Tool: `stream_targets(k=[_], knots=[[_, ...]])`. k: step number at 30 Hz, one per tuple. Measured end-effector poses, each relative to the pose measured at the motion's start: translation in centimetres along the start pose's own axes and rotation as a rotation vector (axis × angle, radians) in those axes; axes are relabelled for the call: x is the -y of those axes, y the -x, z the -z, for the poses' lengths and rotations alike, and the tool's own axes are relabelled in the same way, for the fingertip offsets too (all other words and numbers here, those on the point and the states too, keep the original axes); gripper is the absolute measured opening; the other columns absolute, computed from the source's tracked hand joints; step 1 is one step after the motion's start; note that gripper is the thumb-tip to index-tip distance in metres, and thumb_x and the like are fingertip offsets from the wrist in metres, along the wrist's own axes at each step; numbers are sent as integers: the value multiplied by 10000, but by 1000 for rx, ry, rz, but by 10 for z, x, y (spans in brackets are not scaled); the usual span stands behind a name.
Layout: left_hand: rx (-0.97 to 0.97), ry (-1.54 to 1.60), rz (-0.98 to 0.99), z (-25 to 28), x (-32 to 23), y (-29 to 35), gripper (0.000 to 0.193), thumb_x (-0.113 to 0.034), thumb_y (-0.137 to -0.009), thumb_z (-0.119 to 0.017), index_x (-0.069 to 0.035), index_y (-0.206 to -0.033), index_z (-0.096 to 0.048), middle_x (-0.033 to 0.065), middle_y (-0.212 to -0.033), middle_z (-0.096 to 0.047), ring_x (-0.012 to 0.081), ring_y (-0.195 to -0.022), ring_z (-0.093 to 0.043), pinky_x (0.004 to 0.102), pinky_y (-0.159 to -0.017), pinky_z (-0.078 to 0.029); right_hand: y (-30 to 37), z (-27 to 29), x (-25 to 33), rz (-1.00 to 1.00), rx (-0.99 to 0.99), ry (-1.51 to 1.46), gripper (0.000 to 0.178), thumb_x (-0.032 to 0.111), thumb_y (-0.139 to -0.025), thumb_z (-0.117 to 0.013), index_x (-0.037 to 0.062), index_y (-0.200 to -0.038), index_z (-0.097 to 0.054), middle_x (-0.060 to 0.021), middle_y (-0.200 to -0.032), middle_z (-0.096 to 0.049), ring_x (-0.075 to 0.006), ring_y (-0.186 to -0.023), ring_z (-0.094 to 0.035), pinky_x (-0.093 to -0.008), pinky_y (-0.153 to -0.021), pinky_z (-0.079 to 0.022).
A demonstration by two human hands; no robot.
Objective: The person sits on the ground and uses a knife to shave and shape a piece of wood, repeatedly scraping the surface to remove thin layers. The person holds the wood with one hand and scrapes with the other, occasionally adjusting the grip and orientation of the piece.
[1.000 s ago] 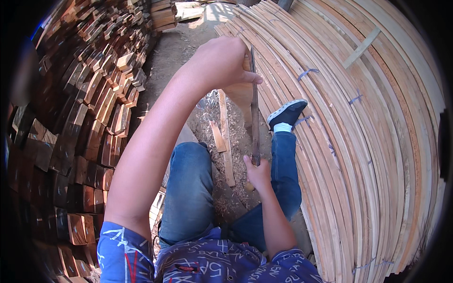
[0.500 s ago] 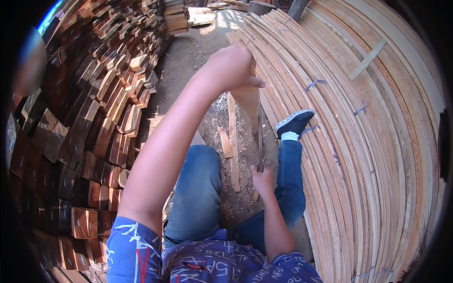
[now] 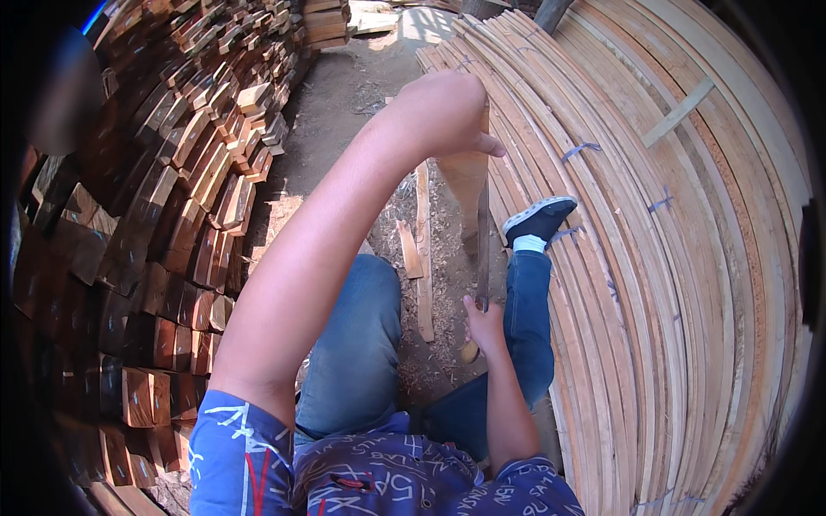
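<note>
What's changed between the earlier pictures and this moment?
The left hand has shifted right relative to the wood strips on the floor, and the long tool slightly right with it. Its dark edge no longer shows beyond the left thumb. Nothing was visibly let go or newly grasped. The right hand stays by the handle; the strips lie as before.

The blade (image 3: 483, 245) looks metal, the planks (image 3: 667, 318) matt wood.

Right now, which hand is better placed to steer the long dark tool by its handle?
Probably the right hand: it grips the near end of the dark tool, and the yellowish handle shows just beside it. The left hand is at the far end, by the flat brown piece.
</note>
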State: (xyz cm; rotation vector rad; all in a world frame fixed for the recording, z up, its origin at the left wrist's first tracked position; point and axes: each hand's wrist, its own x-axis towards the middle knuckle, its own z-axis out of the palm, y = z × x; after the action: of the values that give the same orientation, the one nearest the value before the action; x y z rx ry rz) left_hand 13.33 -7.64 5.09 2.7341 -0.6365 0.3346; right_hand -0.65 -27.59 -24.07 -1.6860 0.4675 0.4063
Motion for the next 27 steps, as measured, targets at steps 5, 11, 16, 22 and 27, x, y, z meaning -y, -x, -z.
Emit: stream_targets(k=[5,11,16,22,27], knots=[[27,-8,23,1,-11,-2,563,-443,-635,-869,66,-817,-707,222,-769,-690,355,-785,-707,405,-746,-573,21,18,15,-34,34,-72,279,275,-956,-631,34,-843,-546,-3,-540,-455,-109,-392,-455,-292,-368,-382],[-10,-28,-55,4,-23,-1,463,-397,-664,-856,22,-798,-714,199,-721,-682,355,-741,-699,396,-722,-568,44,8,46,36,36,-299,261,246,-977,-600,55,-824,-506,17,-532,-412,-97,-394,-426,-279,-370,-360],[115,24,35,-7,-36,28,237,-203,-691,-812,-14,-789,-710,186,-700,-669,343,-719,-688,402,-688,-555,16,24,-10,-19,18,12,359,290,-951,-639,19,-739,-534,-25,-559,-499,-138,-426,-485,-328,-424,-396],[114,233,198,-6,-33,144,141,-9,-730,-766,-4,-826,-663,159,-753,-662,337,-729,-676,362,-642,-526,58,19,-29,345,-2,353,297,227,-910,-687,-23,-779,-593,-58,-574,-563,-125,-544,-536,-321,-534,-430],[93,292,389,-15,-57,216,155,19,-742,-768,17,-849,-657,134,-785,-674,278,-725,-691,324,-622,-519,99,-16,0,451,26,86,247,217,-895,-693,-28,-880,-669,-112,-607,-594,-128,-586,-558,-347,-579,-450]])
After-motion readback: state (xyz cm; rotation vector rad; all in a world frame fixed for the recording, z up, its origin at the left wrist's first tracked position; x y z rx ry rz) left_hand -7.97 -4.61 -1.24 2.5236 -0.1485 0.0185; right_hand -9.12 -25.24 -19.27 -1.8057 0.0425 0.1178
